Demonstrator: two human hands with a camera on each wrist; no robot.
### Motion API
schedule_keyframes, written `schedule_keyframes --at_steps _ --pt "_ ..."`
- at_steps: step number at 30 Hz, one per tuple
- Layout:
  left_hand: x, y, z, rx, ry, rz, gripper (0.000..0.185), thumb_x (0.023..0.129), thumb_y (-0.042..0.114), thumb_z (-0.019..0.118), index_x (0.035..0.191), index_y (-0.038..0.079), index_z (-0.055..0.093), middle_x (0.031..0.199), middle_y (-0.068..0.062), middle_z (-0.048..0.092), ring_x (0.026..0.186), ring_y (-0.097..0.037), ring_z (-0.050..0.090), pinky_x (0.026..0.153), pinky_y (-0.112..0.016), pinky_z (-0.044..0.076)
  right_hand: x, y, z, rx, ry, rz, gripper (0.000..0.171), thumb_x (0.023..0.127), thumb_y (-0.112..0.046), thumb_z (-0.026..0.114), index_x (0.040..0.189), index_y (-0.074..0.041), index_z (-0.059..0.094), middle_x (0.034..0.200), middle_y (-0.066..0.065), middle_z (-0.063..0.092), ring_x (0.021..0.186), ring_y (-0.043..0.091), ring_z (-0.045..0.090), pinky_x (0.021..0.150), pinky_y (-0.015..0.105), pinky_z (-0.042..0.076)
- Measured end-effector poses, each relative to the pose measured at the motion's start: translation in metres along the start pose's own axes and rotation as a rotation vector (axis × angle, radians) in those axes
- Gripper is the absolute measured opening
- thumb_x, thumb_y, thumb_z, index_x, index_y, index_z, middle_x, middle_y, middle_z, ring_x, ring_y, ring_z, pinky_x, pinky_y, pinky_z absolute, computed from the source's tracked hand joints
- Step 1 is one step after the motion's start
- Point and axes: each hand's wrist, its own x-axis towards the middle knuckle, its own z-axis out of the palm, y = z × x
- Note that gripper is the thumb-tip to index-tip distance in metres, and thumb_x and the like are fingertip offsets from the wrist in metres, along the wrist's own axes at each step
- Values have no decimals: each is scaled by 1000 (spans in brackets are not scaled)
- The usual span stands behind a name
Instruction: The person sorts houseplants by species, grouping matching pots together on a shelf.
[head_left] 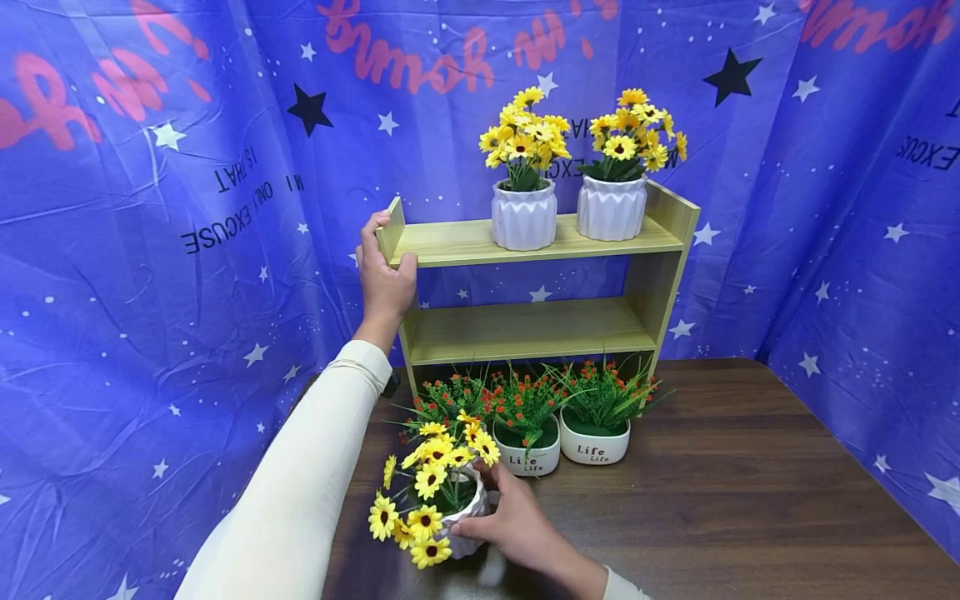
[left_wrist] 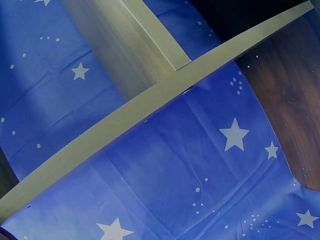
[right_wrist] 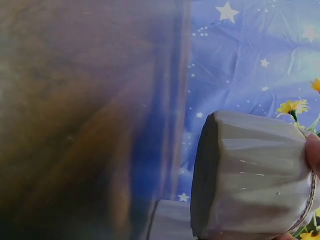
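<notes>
On the dark wooden table [head_left: 750, 500], low in front of me, my right hand [head_left: 517, 521] grips the white pot of yellow flowers [head_left: 450, 500], tipped to the left. My left hand [head_left: 384, 271] holds the wooden shelf's [head_left: 525, 329] top left corner.

Two yellow-flower pots [head_left: 567, 167] on top shelf, red-flower pots [head_left: 562, 421] below, starry blue backdrop [head_left: 150, 250]

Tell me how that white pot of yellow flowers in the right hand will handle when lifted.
The pot is probably top-heavy: its flowers spread wider than its base, and it already tilts. Its ribbed wall looks glazed, so perhaps slippery and breakable. The right hand grips its side.
</notes>
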Motion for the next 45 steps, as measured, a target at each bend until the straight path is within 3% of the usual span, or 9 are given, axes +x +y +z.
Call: schedule_keyframes --at_steps 6,8,13,17,22,31,35,45 --pt "-1 -1 -1 7 6 3 59 73 6 59 131 13 49 140 11 52 103 -27 42 86 -37 36 0 -11 -8 39 30 -12 78 66 -30 91 130 -5 55 123 7 63 113 25 56 98 48 38" --pt "-1 -1 -1 10 6 1 58 73 6 59 130 13 49 141 13 52 103 -26 42 86 -36 36 0 -15 -11 102 28 -11 77 67 -23 91 131 -2 53 125 11 62 109 26 58 96 44 43" --pt "0 -1 -1 -2 -1 -3 59 73 6 59 131 12 49 141 14 51 103 -25 42 86 -35 36 0 -26 -19 281 9 5 75 70 -8 88 133 3 48 125 20 57 98 27 65 76 31 56" --pt "1 1 -2 -13 -7 -4 59 73 5 59 131 11 49 140 9 52 105 -26 42 87 -36 36 1 -34 -27 319 22 0 72 71 -6 87 132 2 49 124 21 57 100 28 65 77 30 56" --pt "1 1 -2 -10 -7 -4 58 74 5 59 131 13 49 140 4 53 105 -27 42 88 -37 36 4 -42 -38 302 55 -28 69 70 -4 86 129 3 51 121 21 58 99 28 65 77 31 57" --pt "-2 2 -2 5 -22 2 57 75 6 58 131 14 47 144 12 49 110 -28 41 91 -36 36 12 -61 -63 238 183 -24 70 67 -3 88 129 -1 56 122 17 60 113 29 58 84 31 54" --pt "-2 2 -2 -4 -14 5 57 74 6 57 130 12 48 143 11 50 110 -28 41 91 -37 36 18 -71 -77 223 184 -44 69 70 -2 86 131 -1 54 125 17 60 115 30 57 85 30 54" --pt "-1 2 -2 3 -11 3 58 75 7 58 131 12 48 143 10 51 108 -28 42 89 -37 37 42 -107 -114 23 218 -130 66 78 -13 83 135 -7 52 128 13 60 118 28 55 79 33 54"
